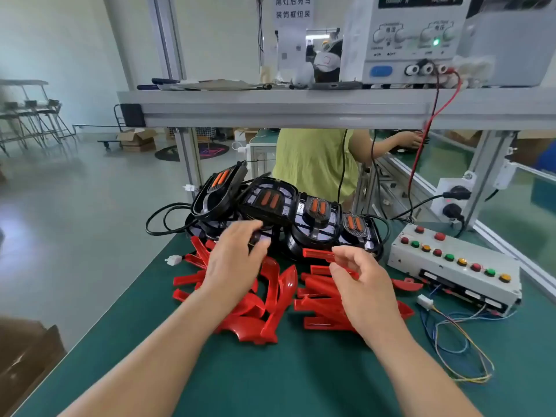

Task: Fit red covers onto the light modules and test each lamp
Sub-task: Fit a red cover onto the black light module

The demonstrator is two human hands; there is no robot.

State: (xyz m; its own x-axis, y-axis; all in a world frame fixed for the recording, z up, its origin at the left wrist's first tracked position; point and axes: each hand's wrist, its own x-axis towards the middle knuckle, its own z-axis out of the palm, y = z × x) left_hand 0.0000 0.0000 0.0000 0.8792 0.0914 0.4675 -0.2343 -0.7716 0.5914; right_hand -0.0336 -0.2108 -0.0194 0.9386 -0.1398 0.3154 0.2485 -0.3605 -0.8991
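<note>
Red cover [319, 254] — juts left of pinching right hand [365, 288] | left hand [231, 263] grips light module [270, 216]

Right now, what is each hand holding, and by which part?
Right hand pinches a red cover strip by its right end. Left hand rests on a black light module; whether it grips it cannot be told.

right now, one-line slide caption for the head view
Right hand pinches a red cover as the left hand reaches black light modules on a green bench.
</note>
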